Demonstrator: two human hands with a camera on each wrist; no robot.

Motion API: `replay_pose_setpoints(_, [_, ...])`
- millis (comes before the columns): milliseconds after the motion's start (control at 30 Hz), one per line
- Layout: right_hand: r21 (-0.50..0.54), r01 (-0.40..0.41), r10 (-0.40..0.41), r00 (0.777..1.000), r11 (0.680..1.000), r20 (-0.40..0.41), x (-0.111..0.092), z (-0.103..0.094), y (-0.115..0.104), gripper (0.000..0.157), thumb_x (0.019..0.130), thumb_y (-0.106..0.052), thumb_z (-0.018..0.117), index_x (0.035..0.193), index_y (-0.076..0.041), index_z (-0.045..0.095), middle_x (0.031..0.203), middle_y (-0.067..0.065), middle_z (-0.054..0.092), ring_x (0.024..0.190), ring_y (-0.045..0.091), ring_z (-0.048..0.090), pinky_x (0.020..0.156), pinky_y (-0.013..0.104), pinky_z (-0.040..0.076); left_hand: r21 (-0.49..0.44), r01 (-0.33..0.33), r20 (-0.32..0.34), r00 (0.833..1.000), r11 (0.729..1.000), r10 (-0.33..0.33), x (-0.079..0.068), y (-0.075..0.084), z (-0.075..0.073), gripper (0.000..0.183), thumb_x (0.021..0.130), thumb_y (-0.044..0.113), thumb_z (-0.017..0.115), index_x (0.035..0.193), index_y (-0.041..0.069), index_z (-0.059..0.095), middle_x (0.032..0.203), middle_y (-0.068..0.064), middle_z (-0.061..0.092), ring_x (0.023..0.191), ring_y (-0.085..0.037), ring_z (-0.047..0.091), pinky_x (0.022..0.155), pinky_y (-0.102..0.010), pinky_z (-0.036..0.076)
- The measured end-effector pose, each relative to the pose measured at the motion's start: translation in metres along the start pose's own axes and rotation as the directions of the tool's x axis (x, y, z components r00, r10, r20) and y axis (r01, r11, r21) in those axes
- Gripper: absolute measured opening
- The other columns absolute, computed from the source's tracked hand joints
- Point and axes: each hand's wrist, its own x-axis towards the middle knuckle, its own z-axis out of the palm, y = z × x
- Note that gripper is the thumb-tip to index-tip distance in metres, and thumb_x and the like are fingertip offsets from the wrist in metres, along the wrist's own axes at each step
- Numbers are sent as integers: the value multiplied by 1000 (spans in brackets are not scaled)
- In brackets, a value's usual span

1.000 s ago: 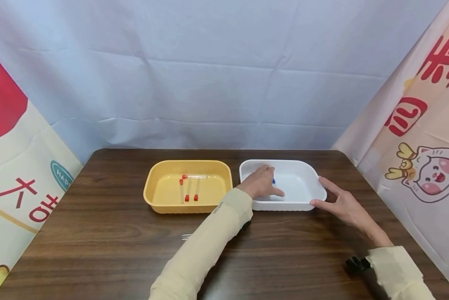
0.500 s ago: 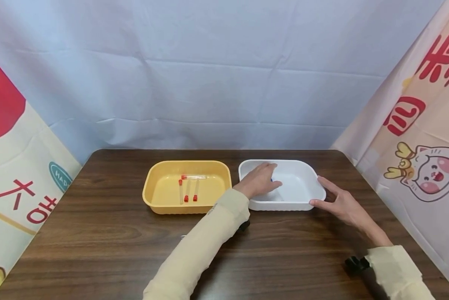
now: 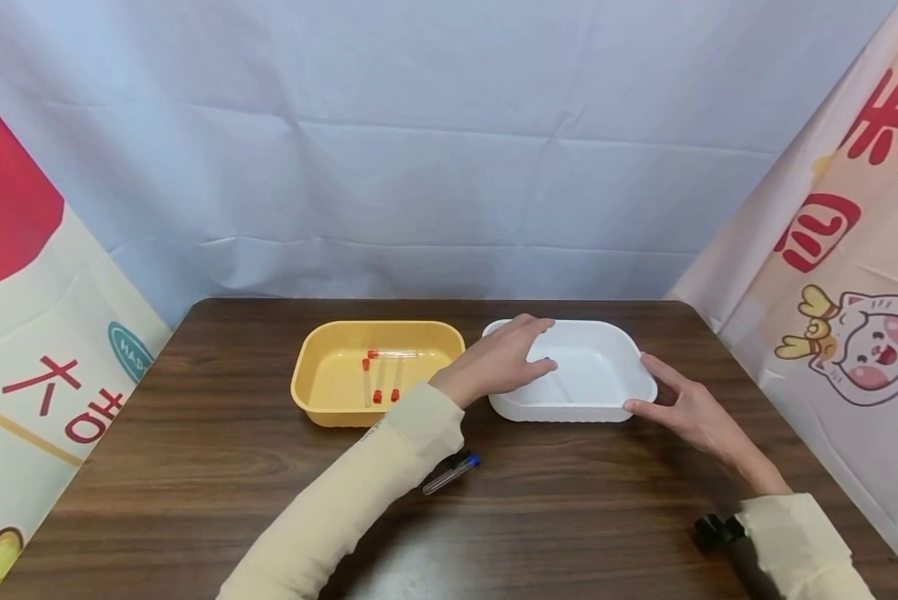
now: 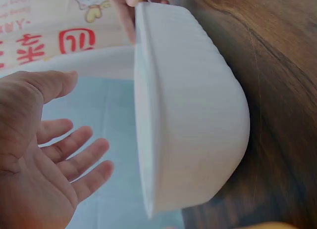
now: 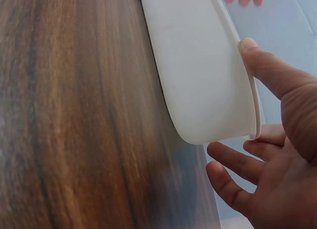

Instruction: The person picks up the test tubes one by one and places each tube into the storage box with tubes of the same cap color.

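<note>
My left hand [image 3: 503, 354] hovers over the left side of the white tray [image 3: 595, 412], fingers spread and holding nothing. In the left wrist view its palm [image 4: 34, 189] and fingers are apart from the tray wall. A clear tube [image 3: 563, 388] with a blue cap lies inside the white tray, partly hidden by that hand. My right hand [image 3: 692, 414] grips the tray's right end. In the right wrist view the thumb [image 5: 270, 68] lies on the rim and the fingers come round the end.
A yellow tray [image 3: 316, 412] to the left holds several clear tubes with red caps [image 3: 396, 395]. In front of the trays, a clear tube with a blue cap [image 3: 451, 474] lies on the wooden table [image 3: 569, 517], beside the left sleeve [image 3: 359, 492]. A pale cloth hangs behind.
My left hand has lifted from inside the white tray and shifted left, leaving the blue-capped tube there. The forearm's shift uncovers the tube on the table. My right hand stays at the tray's end.
</note>
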Motion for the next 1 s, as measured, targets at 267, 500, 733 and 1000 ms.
replay_pose_setpoints(267, [-6,-6,6,1000,1000,6,0,-1,-2,98,92,-37,80,163,-2,23,161,30,30,142,50,36,105,68,37,-54,-17,-27,1000,998,16,-34,-4,-26,67,102,39,66,159,15,41,151,-3,50,132,-16,52,109,-30,45])
replay_pose_setpoints(500, [-6,-10,10,1000,1000,17,1,-1,-2,98,92,-38,80,164,-3,22,161,32,29,142,52,36,105,71,36,-99,-43,-43,998,994,39,-62,-4,-39,67,102,39,67,159,15,41,147,-2,52,124,-13,56,104,-30,48])
replay_pose_setpoints(733, [4,-12,12,1000,1000,14,0,-1,0,99,93,-37,80,164,-3,20,162,31,27,143,53,34,106,69,37,-76,-63,-56,997,995,59,-86,-10,-44,66,102,38,67,158,14,42,143,-2,55,116,-15,58,100,-32,49])
replay_pose_setpoints(1000, [7,-3,3,1000,1000,12,0,-1,-1,98,93,-36,80,164,-3,21,162,31,28,143,51,34,106,68,36,-93,-63,-79,995,994,56,-115,-27,-47,64,100,35,70,155,12,46,136,-3,58,122,-16,58,105,-36,47])
